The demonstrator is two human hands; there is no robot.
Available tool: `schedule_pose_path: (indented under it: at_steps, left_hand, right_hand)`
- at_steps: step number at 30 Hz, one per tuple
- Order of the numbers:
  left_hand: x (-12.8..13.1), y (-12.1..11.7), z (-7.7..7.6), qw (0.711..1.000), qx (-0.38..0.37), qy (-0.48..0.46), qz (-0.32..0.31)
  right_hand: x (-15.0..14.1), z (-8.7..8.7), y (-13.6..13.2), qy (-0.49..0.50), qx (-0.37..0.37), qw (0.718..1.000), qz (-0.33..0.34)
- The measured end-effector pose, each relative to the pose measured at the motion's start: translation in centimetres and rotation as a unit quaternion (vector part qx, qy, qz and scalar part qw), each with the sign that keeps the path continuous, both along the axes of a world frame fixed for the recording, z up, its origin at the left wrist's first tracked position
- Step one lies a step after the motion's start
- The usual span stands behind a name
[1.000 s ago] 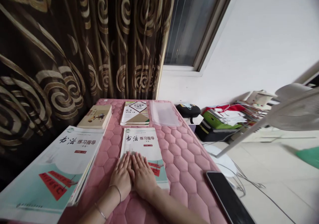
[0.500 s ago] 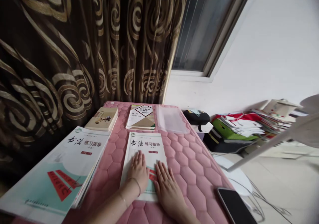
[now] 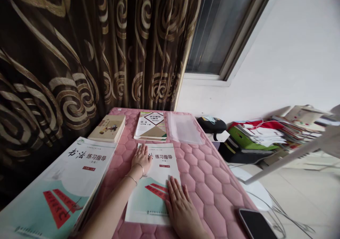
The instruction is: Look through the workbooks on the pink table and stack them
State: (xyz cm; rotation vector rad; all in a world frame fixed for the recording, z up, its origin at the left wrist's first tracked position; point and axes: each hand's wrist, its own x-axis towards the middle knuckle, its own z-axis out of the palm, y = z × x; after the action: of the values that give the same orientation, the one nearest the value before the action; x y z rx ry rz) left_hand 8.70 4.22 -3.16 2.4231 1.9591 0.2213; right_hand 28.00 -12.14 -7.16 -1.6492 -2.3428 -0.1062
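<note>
A white and teal calligraphy workbook (image 3: 151, 205) lies flat in front of me on a pink quilted cover (image 3: 196, 189). My left hand (image 3: 141, 160) rests on its upper left part, fingers stretched out and partly hiding the title; bracelets circle the wrist. Flat along the lower right edge lies my right hand (image 3: 180, 205), its fingers extended upward over the cover and the pink surface. To the left sits a thick stack topped by a larger-looking workbook (image 3: 34, 193) of the same design.
Behind are a thick tan book (image 3: 106, 127), a Chinese-language workbook (image 3: 150, 125) and clear plastic sleeves (image 3: 184, 127). A phone (image 3: 256, 224) lies at the right edge. Beyond stand a white lamp (image 3: 281, 161), cables and piled papers (image 3: 261, 134). A patterned curtain (image 3: 127, 54) hangs behind.
My left hand has slid up and left across the workbook, uncovering the red strips. The right hand stays near the lower right edge. The view has shifted slightly.
</note>
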Motion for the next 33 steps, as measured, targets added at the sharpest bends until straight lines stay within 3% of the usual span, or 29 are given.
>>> schedule_pose_path:
  at_steps: [3,7,10,13,16,19,25,29,33]
  left_hand:
    - [0.1,-0.1,-0.5,1.0,0.026,-0.002,-0.001]
    - [-0.1,0.2,-0.9,1.0,0.023,0.01,-0.008]
    - [-0.2,0.3,-0.9,0.999,0.033,0.016,-0.022]
    - [0.0,0.0,-0.6,0.999,0.037,0.012,-0.008]
    - [0.1,-0.2,-0.3,1.0,0.026,0.008,0.0]
    - [0.2,-0.2,0.0,1.0,0.018,0.006,-0.004]
    - [3.6,-0.9,0.7,1.0,-0.004,0.008,0.01]
    - [4.9,-5.1,-0.5,0.997,0.013,0.0,-0.076]
    - [1.2,-11.0,-2.5,0.99,0.059,0.02,-0.126]
  right_hand:
    - [-1.5,2.8,2.3,0.011,-0.098,0.995,-0.01]
    - [-4.9,6.4,8.4,0.073,-0.112,0.991,0.031]
    - [-5.9,7.0,13.0,0.072,-0.136,0.988,0.02]
    - [-4.2,6.2,15.6,0.043,-0.147,0.988,-0.016]
    - [-1.2,5.4,16.5,0.03,-0.145,0.986,-0.081]
    - [0.8,4.7,16.8,0.027,-0.143,0.984,-0.1]
    - [0.7,4.4,17.0,0.027,-0.132,0.985,-0.104]
    - [0.6,4.5,16.8,0.025,-0.146,0.983,-0.104]
    - [0.7,4.3,16.9,0.018,-0.152,0.983,-0.106]
